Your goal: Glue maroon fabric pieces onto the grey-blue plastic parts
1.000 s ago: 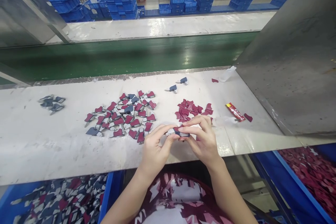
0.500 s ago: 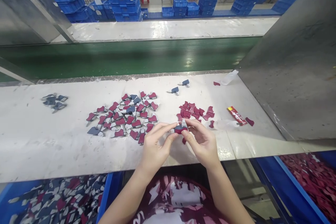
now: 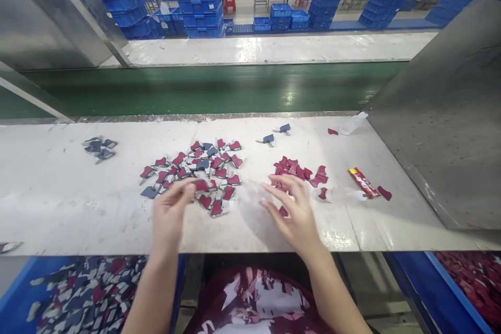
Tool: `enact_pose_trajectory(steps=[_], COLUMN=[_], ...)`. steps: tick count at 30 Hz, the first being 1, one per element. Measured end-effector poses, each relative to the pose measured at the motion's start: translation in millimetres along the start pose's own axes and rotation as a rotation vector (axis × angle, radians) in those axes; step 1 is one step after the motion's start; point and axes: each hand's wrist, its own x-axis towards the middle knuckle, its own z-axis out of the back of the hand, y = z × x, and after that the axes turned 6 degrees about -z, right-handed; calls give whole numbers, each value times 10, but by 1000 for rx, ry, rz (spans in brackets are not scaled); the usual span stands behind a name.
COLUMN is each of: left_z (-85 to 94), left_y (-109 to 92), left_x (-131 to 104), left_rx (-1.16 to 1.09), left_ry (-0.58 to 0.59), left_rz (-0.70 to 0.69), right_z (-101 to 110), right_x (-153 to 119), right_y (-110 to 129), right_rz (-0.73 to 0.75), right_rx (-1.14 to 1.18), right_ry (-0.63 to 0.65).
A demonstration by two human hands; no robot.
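Note:
My left hand (image 3: 174, 209) pinches a maroon-and-grey part (image 3: 202, 185) over the front of a pile of similar assembled parts (image 3: 180, 158). Apart from it, my right hand (image 3: 291, 209) has its fingers spread with nothing between them, beside loose maroon pieces (image 3: 291, 167). Two blue-grey parts (image 3: 268, 139) lie behind, between the two piles. A small group of blue-grey parts (image 3: 99, 148) sits at the left of the white table (image 3: 129, 219). Just right of my right hand lies a translucent bottle (image 3: 344, 195).
A red wrapper (image 3: 364, 182) and another translucent bottle (image 3: 353, 123) are at the right, near a metal panel (image 3: 438, 115). Below the table edge stand a blue bin of mixed parts (image 3: 15, 284) and one of maroon pieces (image 3: 457, 287). A green belt (image 3: 235, 88) runs behind.
My hands have come apart. The left one has moved left to the pile with the part, while the right has let go of it and opened. The camera view has shifted slightly.

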Motion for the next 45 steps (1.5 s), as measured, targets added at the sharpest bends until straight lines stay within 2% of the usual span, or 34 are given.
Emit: enact_pose_trajectory(steps=[2, 3, 4, 6, 7, 9, 10, 12, 13, 14, 15, 18, 19, 20, 22, 23, 25, 27, 31, 34, 37, 42, 45], left_z=[385, 565, 721, 930, 972, 922, 834, 548, 357, 139, -102, -888, -1144, -1381, -1764, -1899, -2036, -2008, -1652, -1383, -1228, -1086, -1052], left_y=[161, 233, 296, 378, 391, 353, 301, 145, 51, -42, -129, -298, -322, -334, -343, -351, -388, -454, -564, -514, -374, -195, -117], left_x=[162, 234, 300, 422, 485, 631, 718, 911, 1008, 1097, 1172, 1285, 1289, 1284, 1258, 1241, 1186, 1069, 582, 153, -138, -292, -321], left_rx=[256, 361, 464, 642, 720, 854, 903, 931, 902, 843, 796, 772, 824, 833, 834, 829, 820, 812, 748, 674, 659, 437, 387], left_ry=[-334, -410, -447, -403, -373, -379, -391, -390, -297, -172, 54, 399, 580, 667, 760, 774, 776, 747, 666, 704, 754, 748, 762], left_rz=[-79, -100, -110, -66, -50, -83, -137, -298, -375, -450, -501, -583, -575, -581, -586, -585, -580, -579, -547, -403, -249, -171, -194], right_z=[160, 255, 351, 522, 587, 664, 677, 661, 639, 613, 586, 514, 498, 486, 473, 471, 474, 478, 441, 358, 266, 172, 140], right_x=[-41, -76, -118, -219, -273, -374, -419, -492, -520, -543, -560, -583, -582, -578, -560, -548, -522, -497, -464, -459, -473, -505, -514], right_y=[-125, -201, -279, -426, -489, -586, -623, -682, -710, -740, -772, -873, -902, -924, -942, -936, -898, -841, -762, -754, -736, -618, -542], right_rz=[38, 30, 15, -71, -132, -244, -291, -368, -399, -428, -451, -471, -467, -458, -434, -425, -405, -372, -246, -150, -85, -72, -87], right_rx=[-187, -279, -377, -530, -583, -625, -619, -574, -549, -529, -515, -490, -486, -485, -489, -491, -483, -458, -400, -304, -163, -132, -75], right_ry=[-250, -377, -491, -656, -694, -686, -652, -551, -500, -451, -412, -357, -350, -348, -353, -362, -388, -424, -503, -529, -510, -635, -613])
